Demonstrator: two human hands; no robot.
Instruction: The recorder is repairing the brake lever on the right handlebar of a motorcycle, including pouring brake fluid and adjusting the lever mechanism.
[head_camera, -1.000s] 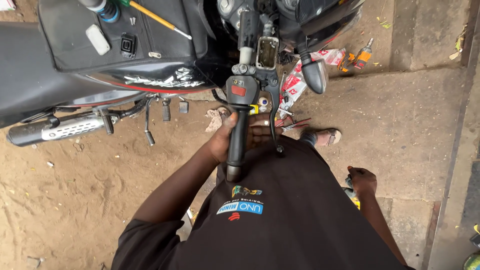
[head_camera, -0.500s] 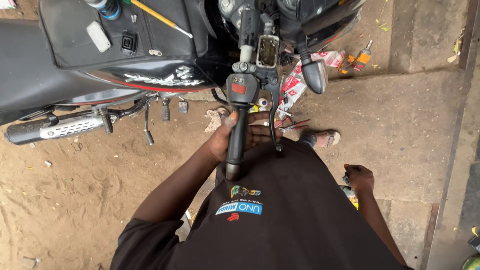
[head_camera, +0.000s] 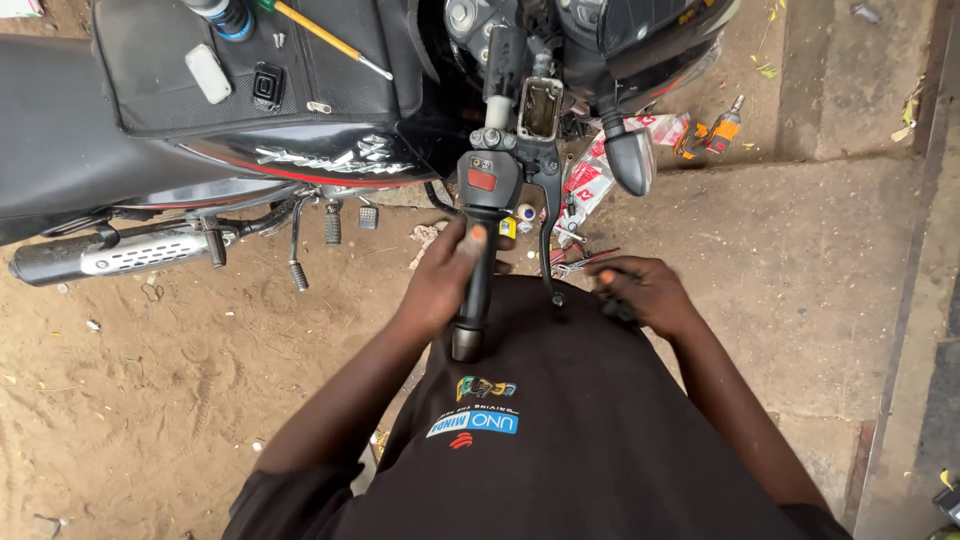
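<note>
Black rubber handlebar grip (head_camera: 473, 300): wrapped by left hand (head_camera: 440, 285); steadying step, judged
Right hand (head_camera: 645, 295): at 3 o'clock; curled on small dark object, unidentifiable
Silver brake lever (head_camera: 546, 235): next move likely needs alignment

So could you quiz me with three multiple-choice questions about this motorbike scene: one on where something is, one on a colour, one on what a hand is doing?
1. Where does the yellow-handled screwdriver lie?
A. on the sandy ground
B. on the black tank bag
C. in the right hand

2. What colour is the switch on the handlebar housing?
A. red
B. green
C. white

3. What is the left hand doing?
A. hanging free
B. resting on the exhaust
C. gripping the handlebar grip

Answers:
1 B, it rests on the tank bag.
2 A, a red rectangle shows.
3 C, its fingers wrap the handlebar grip.
</note>
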